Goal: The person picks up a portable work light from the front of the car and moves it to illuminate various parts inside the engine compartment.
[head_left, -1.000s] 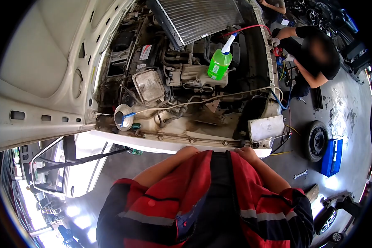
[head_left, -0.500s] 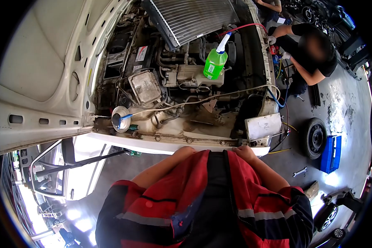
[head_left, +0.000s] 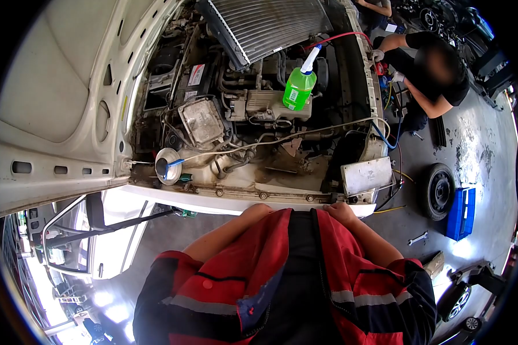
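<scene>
My left hand (head_left: 257,213) rests at the white body edge (head_left: 213,205) of the car, beside my red jacket; its fingers are hidden. My right hand (head_left: 341,213) lies on the same edge further right, its fingers too unclear to read. Beyond them is the open engine bay, with a green spray bottle (head_left: 299,91) upright on the engine. A radiator (head_left: 270,29) lies tilted at the top. A thin hose (head_left: 282,140) runs across the bay to a round white cup (head_left: 168,165) on the left. A metal box (head_left: 367,176) sits at the right corner.
The raised hood (head_left: 46,86) fills the left side. At the right, a co-worker (head_left: 437,75) in gloves crouches by the car. A wheel (head_left: 440,192), a blue crate (head_left: 460,214) and a wrench (head_left: 418,238) are on the floor. Another person (head_left: 380,7) shows partly at the top.
The whole view has shifted slightly, with the engine bay appearing a little further left. My hands have stayed at the car's edge.
</scene>
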A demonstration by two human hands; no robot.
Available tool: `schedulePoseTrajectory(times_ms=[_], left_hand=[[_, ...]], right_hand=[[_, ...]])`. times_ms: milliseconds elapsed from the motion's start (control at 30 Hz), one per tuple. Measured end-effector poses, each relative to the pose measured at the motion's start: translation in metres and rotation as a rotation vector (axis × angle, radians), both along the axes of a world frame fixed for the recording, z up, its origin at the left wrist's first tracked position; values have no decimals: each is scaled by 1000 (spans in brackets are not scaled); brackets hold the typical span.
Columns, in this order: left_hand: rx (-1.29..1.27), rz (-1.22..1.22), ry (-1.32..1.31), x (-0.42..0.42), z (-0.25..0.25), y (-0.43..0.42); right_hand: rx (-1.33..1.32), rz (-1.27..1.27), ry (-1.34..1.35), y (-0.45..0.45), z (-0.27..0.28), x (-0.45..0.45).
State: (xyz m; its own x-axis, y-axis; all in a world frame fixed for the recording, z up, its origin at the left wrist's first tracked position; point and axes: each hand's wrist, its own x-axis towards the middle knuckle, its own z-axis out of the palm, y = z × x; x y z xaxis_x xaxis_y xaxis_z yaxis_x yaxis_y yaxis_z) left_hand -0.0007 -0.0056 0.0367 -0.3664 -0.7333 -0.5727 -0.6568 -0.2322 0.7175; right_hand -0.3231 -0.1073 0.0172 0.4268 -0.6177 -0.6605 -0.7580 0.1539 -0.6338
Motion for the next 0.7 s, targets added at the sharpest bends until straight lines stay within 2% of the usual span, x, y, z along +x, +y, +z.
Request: schedulePoseTrajectory(times_ms=[367,700], left_hand=[[14,8,17,3,-17,3],[45,39,3,-1,1,-1]], right_hand=[[-6,5,-8,0,-1,0],[-1,1,3,0,4,2]])
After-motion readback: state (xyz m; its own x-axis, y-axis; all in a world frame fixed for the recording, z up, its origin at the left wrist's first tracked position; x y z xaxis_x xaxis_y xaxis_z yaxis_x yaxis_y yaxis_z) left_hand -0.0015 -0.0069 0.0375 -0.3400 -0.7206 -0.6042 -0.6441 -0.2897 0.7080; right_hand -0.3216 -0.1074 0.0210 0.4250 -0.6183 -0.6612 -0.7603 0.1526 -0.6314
